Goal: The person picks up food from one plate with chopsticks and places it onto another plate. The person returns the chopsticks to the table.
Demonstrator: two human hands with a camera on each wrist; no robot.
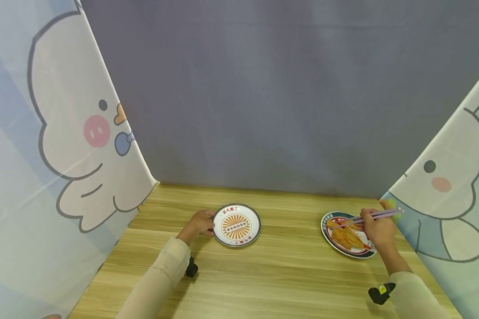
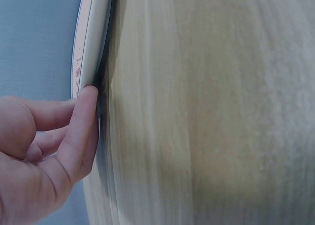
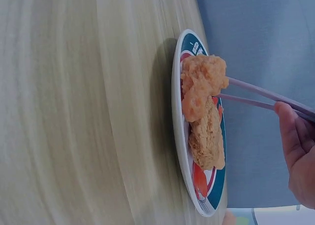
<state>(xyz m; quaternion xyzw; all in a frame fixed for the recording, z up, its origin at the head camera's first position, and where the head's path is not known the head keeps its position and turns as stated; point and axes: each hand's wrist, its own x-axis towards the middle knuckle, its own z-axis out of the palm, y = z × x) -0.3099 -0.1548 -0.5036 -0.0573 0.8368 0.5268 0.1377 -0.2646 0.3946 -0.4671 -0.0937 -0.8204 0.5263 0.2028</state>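
My left hand [image 1: 202, 223] pinches the left rim of a round white plate [image 1: 248, 239], with an orange sunburst print and red lettering, on the wooden table. Seen from the left wrist, thumb and fingers [image 2: 84, 117] meet at that rim. At the right, my right hand [image 1: 379, 228] grips a pair of pale purple chopsticks [image 1: 383, 214]. Their far ends meet a piece of fried chicken [image 3: 203, 80] on a plate with a dark green rim [image 1: 326, 235]. Another crumbed piece [image 3: 206, 136] lies beside it on that plate. In the right wrist view the chopstick tips are hidden behind the chicken.
The wood-grain table [image 1: 263, 274] runs back to a plain grey cloth wall [image 1: 243, 97]. Cartoon-printed cloth walls stand at the left [image 1: 72, 88] and right [image 1: 455, 177]. Bare tabletop separates the two plates. A black camera mount sits on each wrist.
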